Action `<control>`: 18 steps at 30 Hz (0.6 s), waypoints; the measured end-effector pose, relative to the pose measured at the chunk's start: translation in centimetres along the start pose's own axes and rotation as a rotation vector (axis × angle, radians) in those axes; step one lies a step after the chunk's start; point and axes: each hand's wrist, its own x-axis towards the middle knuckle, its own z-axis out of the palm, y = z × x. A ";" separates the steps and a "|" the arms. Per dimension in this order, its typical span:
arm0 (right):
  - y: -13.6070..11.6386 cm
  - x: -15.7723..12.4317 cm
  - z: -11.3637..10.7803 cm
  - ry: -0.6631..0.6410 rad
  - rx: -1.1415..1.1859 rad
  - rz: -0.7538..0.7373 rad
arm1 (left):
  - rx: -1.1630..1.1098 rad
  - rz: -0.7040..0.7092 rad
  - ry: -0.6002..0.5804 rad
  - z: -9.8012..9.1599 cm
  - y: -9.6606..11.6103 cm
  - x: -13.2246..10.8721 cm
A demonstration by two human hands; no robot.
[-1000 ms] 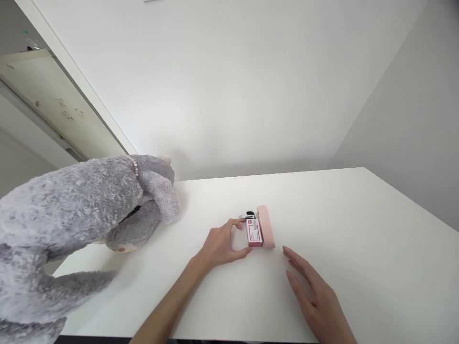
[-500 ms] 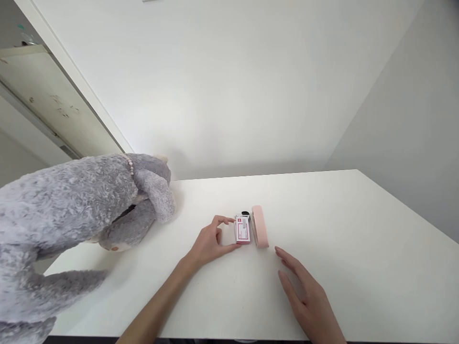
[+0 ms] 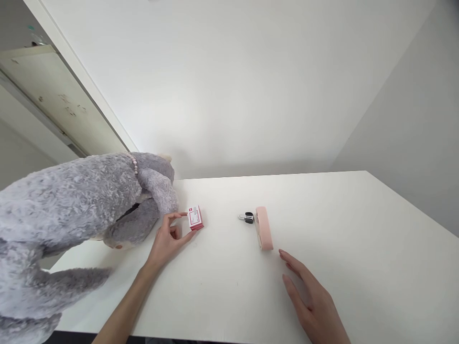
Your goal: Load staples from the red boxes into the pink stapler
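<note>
My left hand (image 3: pixel 168 241) grips a small white and red box (image 3: pixel 195 218) by its ends, between thumb and fingers, at the left part of the table. The box looks like a staples box; its print is too small to read. A pink stapler (image 3: pixel 264 228) stands near the middle of the table. Just left of its far end lies a small staple remover (image 3: pixel 246 218) with black handles and metal jaws. My right hand (image 3: pixel 308 291) is open near the stapler's close end, fingers apart, touching neither stapler nor box.
A large grey plush toy (image 3: pixel 82 200) with a beaded band lies along the left side, one limb close to my left hand. The white table (image 3: pixel 333 215) meets a white wall (image 3: pixel 244 95) at the back. A pale panel (image 3: pixel 64 95) stands at the upper left.
My left hand has moved left with the box, away from the stapler. The staple remover, partly hidden behind the box before, now shows fully. My right hand stays nearly in place.
</note>
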 end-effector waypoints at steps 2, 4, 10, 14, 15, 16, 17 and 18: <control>0.3 0.1 -0.1 -0.011 -0.004 0.010 | 0.084 0.007 0.033 -0.1 -0.1 -0.2; 0.9 0.3 -0.3 -0.030 -0.022 0.008 | 0.198 0.023 0.048 -0.1 -0.2 -0.3; 1.7 0.5 -0.4 -0.063 -0.069 -0.034 | 0.361 0.048 0.056 -0.2 -0.1 -0.7; 0.5 0.1 -0.1 0.007 -0.046 -0.023 | 0.399 0.043 0.046 -0.2 0.3 -0.8; 0.3 0.0 -0.1 0.013 -0.044 -0.023 | 0.415 0.042 0.044 -0.2 0.4 -0.9; 0.2 0.0 -0.1 0.015 -0.043 -0.021 | 0.430 0.041 0.042 -0.1 0.4 -0.9; 0.1 0.0 -0.1 0.011 -0.044 -0.019 | 0.445 0.040 0.040 -0.1 0.4 -0.9; 0.1 0.0 -0.2 0.003 -0.046 -0.016 | 0.462 0.038 0.038 -0.1 0.5 -0.9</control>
